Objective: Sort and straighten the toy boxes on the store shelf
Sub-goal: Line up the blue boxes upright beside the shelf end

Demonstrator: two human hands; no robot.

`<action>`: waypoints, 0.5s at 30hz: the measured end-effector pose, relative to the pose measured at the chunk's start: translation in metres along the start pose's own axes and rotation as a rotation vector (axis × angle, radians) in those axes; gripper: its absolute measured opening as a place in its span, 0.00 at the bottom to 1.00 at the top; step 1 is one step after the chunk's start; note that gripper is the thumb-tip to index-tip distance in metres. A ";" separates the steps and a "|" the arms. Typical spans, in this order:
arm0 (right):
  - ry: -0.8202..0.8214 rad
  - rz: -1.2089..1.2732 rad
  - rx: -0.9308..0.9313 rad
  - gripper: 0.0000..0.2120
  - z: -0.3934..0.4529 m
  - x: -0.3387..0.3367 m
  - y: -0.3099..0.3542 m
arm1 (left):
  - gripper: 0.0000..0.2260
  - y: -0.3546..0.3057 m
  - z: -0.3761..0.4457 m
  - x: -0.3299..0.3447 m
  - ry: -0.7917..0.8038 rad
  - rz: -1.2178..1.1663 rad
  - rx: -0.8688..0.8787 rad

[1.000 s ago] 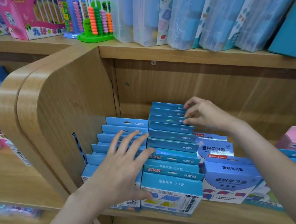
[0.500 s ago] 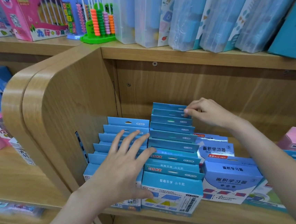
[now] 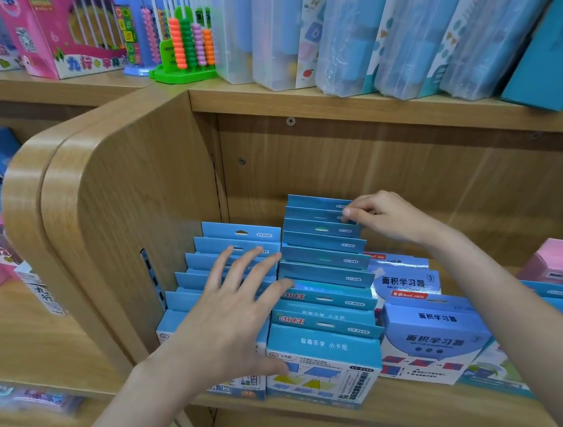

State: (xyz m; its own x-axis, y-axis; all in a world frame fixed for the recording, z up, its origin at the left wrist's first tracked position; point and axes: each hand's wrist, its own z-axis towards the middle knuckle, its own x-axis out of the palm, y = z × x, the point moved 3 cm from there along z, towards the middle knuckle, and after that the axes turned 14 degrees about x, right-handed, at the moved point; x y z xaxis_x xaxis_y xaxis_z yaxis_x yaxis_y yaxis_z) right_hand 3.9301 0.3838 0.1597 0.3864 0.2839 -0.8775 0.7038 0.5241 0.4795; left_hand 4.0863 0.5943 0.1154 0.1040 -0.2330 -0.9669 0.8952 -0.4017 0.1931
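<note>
Right hand (image 3: 383,219) fingers now curled tighter, pinching rear blue box (image 3: 322,218) tab; left hand (image 3: 228,318) unmoved, spread flat on left row (image 3: 209,265).

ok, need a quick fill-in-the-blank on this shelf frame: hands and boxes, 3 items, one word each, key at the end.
1. The left hand lies flat with its fingers ____ on the left row of blue boxes.
2. The right hand pinches the header of a box near the ____ of the taller row.
3. On the shelf above, the bead abacus stands on a ____ base.

Missing words: spread; back; green
</note>
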 end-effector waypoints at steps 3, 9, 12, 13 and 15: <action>0.005 0.011 0.007 0.17 0.001 0.000 0.000 | 0.40 0.000 -0.001 0.001 -0.004 0.006 0.000; 0.015 0.039 0.025 0.14 -0.003 -0.006 -0.001 | 0.40 0.000 -0.001 0.002 -0.011 0.022 0.009; -0.048 0.038 0.009 0.11 -0.016 -0.011 -0.005 | 0.41 0.000 -0.001 0.003 -0.015 0.026 0.016; -0.062 0.032 0.006 0.10 -0.022 -0.012 -0.007 | 0.41 0.001 -0.001 0.002 -0.013 0.033 0.021; -0.069 0.022 0.003 0.09 -0.039 -0.013 -0.010 | 0.42 0.002 -0.002 0.001 -0.018 0.046 0.035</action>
State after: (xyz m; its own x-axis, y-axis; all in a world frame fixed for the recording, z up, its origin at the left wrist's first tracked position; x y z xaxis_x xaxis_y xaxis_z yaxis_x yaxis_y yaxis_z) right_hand 3.8954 0.4062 0.1661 0.4421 0.2388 -0.8646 0.6968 0.5156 0.4987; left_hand 4.0888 0.5947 0.1143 0.1363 -0.2675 -0.9539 0.8741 -0.4207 0.2429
